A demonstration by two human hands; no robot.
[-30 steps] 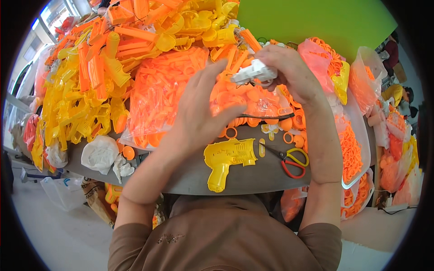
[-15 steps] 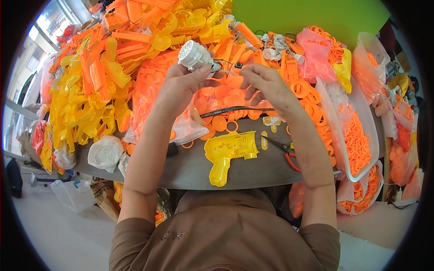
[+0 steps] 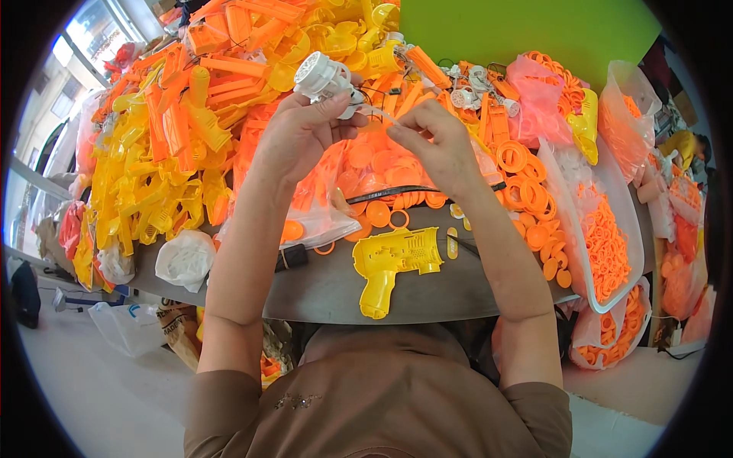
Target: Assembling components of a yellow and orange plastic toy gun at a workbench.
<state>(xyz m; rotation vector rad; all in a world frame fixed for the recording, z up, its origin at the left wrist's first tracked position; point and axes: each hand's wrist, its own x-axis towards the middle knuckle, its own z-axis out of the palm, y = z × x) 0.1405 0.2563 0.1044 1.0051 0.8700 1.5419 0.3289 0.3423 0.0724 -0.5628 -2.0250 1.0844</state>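
Note:
My left hand (image 3: 296,137) is raised over the table, its fingers and thumb closed around a white round plastic housing (image 3: 319,75) with thin dark wires at its right side. Facing it, my right hand (image 3: 439,145) pinches the end of a thin pale strip (image 3: 376,114) that stretches from the housing; what the strip is, I cannot make out. Below both hands, a yellow gun-shaped plastic half shell (image 3: 385,267) lies on the dark table with its inner side up and handle toward me. A small yellow oval piece (image 3: 453,243) lies just right of it.
Yellow shells (image 3: 145,191) and orange parts (image 3: 217,84) are heaped at the left and back. Orange rings (image 3: 527,183) and a clear tub (image 3: 611,294) of small orange pieces stand at the right. A black strap (image 3: 397,191) crosses behind the shell; a crumpled white bag (image 3: 185,259) sits left.
My right hand has moved left toward the housing and its fingers have closed on the pale strip. My left hand still holds the housing, slightly higher and more to the left.

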